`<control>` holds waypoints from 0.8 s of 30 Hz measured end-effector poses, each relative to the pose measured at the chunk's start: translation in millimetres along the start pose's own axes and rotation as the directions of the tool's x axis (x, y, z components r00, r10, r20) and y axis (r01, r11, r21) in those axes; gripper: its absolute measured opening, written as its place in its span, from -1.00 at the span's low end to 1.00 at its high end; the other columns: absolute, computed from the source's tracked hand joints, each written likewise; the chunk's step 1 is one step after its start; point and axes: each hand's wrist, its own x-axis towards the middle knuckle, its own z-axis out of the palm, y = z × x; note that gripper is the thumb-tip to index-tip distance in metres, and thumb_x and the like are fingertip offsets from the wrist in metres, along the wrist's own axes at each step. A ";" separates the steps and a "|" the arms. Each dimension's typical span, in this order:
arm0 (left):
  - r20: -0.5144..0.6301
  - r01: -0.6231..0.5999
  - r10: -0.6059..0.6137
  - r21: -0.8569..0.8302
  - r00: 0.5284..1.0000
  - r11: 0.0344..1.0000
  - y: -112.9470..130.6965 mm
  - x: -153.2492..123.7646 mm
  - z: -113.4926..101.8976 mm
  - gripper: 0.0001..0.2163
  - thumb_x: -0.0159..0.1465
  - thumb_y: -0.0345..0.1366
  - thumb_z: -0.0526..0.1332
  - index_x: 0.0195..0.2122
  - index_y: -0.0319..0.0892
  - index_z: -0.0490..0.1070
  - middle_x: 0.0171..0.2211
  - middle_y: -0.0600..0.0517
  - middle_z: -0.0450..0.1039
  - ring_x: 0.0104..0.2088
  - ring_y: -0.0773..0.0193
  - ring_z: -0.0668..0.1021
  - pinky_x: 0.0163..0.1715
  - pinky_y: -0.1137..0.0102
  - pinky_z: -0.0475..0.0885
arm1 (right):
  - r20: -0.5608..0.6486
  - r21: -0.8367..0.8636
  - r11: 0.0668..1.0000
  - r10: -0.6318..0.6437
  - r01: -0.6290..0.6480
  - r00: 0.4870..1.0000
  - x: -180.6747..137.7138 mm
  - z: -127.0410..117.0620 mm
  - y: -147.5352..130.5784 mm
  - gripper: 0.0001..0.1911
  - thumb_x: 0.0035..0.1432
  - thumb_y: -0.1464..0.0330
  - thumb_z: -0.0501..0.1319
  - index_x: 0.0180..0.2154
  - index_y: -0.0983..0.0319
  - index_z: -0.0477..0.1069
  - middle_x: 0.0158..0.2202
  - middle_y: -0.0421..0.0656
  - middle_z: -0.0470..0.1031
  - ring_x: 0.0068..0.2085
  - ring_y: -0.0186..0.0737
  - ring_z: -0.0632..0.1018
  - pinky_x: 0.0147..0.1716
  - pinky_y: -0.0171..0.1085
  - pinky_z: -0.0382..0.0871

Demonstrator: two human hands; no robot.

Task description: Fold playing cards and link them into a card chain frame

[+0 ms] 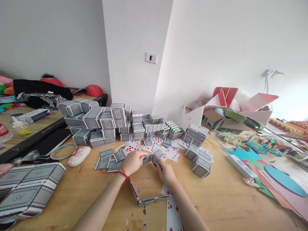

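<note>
My left hand (pixel 133 162) and my right hand (pixel 165 171) meet over the wooden table (pixel 223 199). Both are closed on a small folded piece of grey-backed playing cards (pixel 151 158), held between the fingertips. A red string circles my left wrist. Under my forearms lies a V-shaped strip of joined cards (pixel 144 199). Just beyond my hands, loose cards (pixel 154 146) lie face up, showing red hearts and diamonds, with a few face down to the left (pixel 108 159).
A heap of card-built blocks (pixel 106 123) stands at the back, with more blocks (pixel 201 160) on the right and a large one (pixel 24 189) at the near left. A white power strip (pixel 240 165), coloured paper (pixel 284 181) and open boxes (pixel 231 110) crowd the right.
</note>
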 end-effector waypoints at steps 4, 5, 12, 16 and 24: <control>0.015 -0.031 0.030 0.042 0.999 0.999 1.1 -1.0 -1.3 -0.69 0.16 -0.41 -0.01 -0.16 -0.05 0.44 -0.22 0.05 0.51 -0.22 0.24 0.50 -0.22 0.38 0.33 | 0.091 0.308 0.951 -0.005 -0.024 0.996 4.1 -3.3 -1.7 -0.45 0.02 0.24 0.16 0.07 0.17 0.16 -0.27 -0.12 0.38 -0.47 -0.34 0.40 -0.49 -0.35 0.32; 0.021 -0.034 0.033 0.044 0.999 0.998 2.0 -1.4 -1.7 -0.69 0.16 -0.40 -0.02 -0.16 -0.04 0.44 -0.23 0.05 0.51 -0.22 0.23 0.50 -0.22 0.38 0.33 | 0.101 0.386 0.922 0.002 -0.041 0.995 5.1 -3.4 -0.6 -0.41 -0.04 0.22 0.22 0.06 0.17 0.18 -0.20 -0.10 0.35 -0.48 -0.36 0.40 -0.52 -0.36 0.33; 0.072 -0.069 0.067 0.035 0.995 0.997 8.9 -3.3 -1.5 -0.68 0.15 -0.41 -0.02 -0.15 -0.03 0.43 -0.22 0.07 0.51 -0.19 0.26 0.49 -0.21 0.40 0.34 | 0.163 0.575 0.794 0.128 -0.200 0.978 4.9 5.9 5.1 -0.32 -0.25 0.23 0.35 -0.04 0.23 0.21 -0.55 -0.28 0.35 -0.56 -0.34 0.39 -0.59 -0.37 0.29; 0.078 -0.098 0.094 0.045 0.992 0.994 8.2 -3.4 -0.1 -0.67 0.16 -0.41 -0.03 -0.16 -0.02 0.43 -0.23 0.09 0.51 -0.21 0.25 0.50 -0.22 0.39 0.34 | 0.167 0.561 0.799 0.148 -0.218 0.975 5.4 4.5 0.4 -0.34 -0.26 0.23 0.34 -0.07 0.23 0.21 -0.58 -0.30 0.35 -0.55 -0.33 0.41 -0.58 -0.36 0.31; 0.038 -0.125 0.123 0.077 0.992 0.989 13.7 -4.6 -15.3 -0.73 0.17 -0.34 0.01 -0.20 -0.04 0.45 -0.23 0.07 0.50 -0.19 0.23 0.47 -0.16 0.38 0.29 | 0.164 0.548 0.812 0.135 -0.204 0.977 5.5 -2.2 4.2 -0.39 -0.21 0.34 0.32 -0.05 0.22 0.23 -0.53 -0.30 0.31 -0.52 -0.37 0.36 -0.53 -0.37 0.29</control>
